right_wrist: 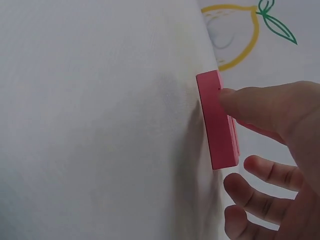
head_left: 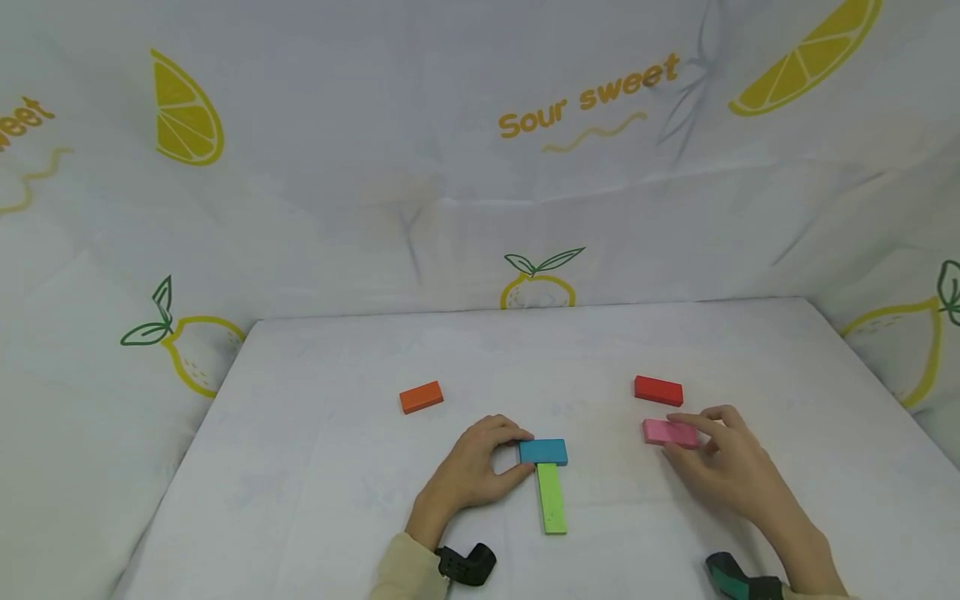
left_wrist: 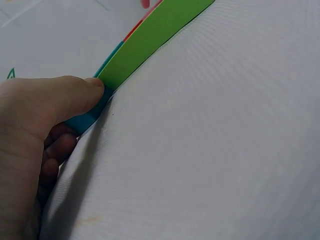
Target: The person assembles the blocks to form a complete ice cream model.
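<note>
A blue block [head_left: 543, 452] lies crosswise at the far end of a green block [head_left: 551, 500], the two forming a T. My left hand [head_left: 472, 462] holds the blue block at its left end, thumb on the near side and index finger at the far corner. In the left wrist view the thumb tip sits right where the blue block [left_wrist: 87, 117] and the green block [left_wrist: 150, 47] meet. To the right, my right hand [head_left: 727, 462] pinches a pink block [head_left: 667, 432] between thumb and index finger. The right wrist view shows the thumb against the pink block's side [right_wrist: 212, 130], other fingers loosely bent.
A red block [head_left: 658, 391] lies just beyond the pink one. Farther left is an orange block [head_left: 422, 397]. White cloth covers the table [head_left: 315, 517], and a lemon-print cloth [head_left: 337, 167] hangs behind it and at the sides.
</note>
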The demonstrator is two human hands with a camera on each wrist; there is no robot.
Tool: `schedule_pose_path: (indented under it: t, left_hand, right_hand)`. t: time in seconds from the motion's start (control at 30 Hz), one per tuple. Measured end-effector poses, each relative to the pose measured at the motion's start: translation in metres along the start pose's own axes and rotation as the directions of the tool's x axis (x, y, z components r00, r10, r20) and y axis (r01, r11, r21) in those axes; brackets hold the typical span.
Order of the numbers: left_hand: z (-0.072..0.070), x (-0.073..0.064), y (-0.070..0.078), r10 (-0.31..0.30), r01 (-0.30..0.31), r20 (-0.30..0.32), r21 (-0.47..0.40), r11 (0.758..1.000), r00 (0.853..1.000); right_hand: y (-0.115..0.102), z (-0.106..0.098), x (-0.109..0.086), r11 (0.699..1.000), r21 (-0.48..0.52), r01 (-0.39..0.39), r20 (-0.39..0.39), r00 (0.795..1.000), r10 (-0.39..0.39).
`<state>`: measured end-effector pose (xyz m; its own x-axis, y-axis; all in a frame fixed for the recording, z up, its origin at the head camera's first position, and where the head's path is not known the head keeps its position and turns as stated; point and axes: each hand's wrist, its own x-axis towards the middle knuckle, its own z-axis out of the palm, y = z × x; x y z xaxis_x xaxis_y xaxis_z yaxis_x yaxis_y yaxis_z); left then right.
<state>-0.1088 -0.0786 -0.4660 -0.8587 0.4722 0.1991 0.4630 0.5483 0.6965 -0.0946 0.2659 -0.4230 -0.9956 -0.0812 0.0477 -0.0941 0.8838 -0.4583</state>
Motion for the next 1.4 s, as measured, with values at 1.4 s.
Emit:
schedule_pose_path:
  t: [1.4]
  left_hand:
    - [0.0,0.0,-0.001,-0.001,0.001,0.01,0.011,1.0,1.0]
  right_hand:
    - [0.015,0.007,0.015,0.996,0.052,0.079,0.028,0.996,-0.081]
